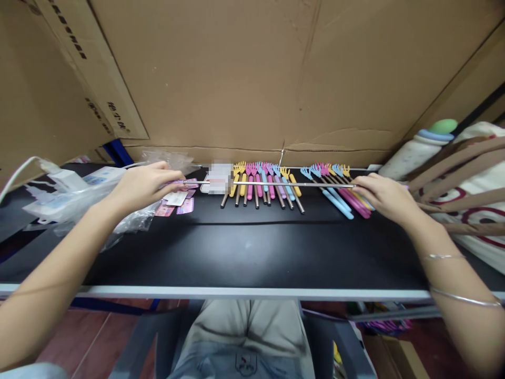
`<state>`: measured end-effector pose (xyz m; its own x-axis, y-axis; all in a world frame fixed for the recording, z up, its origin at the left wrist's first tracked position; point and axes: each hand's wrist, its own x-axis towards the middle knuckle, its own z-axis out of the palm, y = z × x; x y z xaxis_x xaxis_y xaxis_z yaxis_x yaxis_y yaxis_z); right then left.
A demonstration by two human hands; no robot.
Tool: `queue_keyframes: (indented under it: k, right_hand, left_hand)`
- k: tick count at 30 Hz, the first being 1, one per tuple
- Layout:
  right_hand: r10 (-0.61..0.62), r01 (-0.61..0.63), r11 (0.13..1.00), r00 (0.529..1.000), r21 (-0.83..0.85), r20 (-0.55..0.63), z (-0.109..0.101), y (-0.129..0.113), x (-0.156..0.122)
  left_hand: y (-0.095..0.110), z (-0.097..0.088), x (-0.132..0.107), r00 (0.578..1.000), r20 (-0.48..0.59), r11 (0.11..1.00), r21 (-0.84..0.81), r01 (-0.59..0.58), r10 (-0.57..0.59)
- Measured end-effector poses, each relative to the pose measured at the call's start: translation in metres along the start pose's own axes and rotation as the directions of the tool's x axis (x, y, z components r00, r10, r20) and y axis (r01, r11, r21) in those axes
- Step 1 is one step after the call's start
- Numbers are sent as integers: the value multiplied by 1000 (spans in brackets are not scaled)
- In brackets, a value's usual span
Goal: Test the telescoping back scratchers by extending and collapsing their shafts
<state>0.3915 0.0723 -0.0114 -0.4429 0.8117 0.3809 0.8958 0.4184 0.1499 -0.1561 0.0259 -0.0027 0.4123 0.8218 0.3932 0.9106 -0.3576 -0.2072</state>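
A telescopic back scratcher (276, 183) is drawn out long and level above the black table, its thin metal rod stretching between my hands. My left hand (148, 183) pinches one end, where a bit of purple shows at the fingers. At the other end my right hand (381, 193) is wrapped round the thicker part, hiding most of the handle. Behind the rod lies a row of short, closed back scratchers (258, 187) with yellow, pink, blue and purple claws. A second group of back scratchers (341, 197) lies close to my right hand, handles towards me.
Small printed cards (185, 205) and clear plastic bags (134, 218) lie by my left hand. A pale phone-like object (216, 179), partly blurred, sits at the back. A white bottle (412, 155) and a patterned bag (477, 184) stand at right. Cardboard (236, 68) walls the back.
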Motion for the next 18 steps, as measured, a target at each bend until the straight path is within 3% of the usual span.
queue_keyframes:
  k: [5, 11, 18]
  right_hand:
    - [48, -48, 997, 999, 60, 3, -8, 22, -3]
    - [142, -142, 990, 990, -2, 4, -4, 46, -16]
    - [82, -87, 983, 996, -164, -35, -7, 45, -15]
  left_hand:
    - [-10, 3, -1, 999, 51, 999, -37, 5, -3]
    - [-26, 7, -5, 999, -25, 997, 73, -21, 23]
    - [-13, 7, -3, 994, -66, 993, 92, -76, 82]
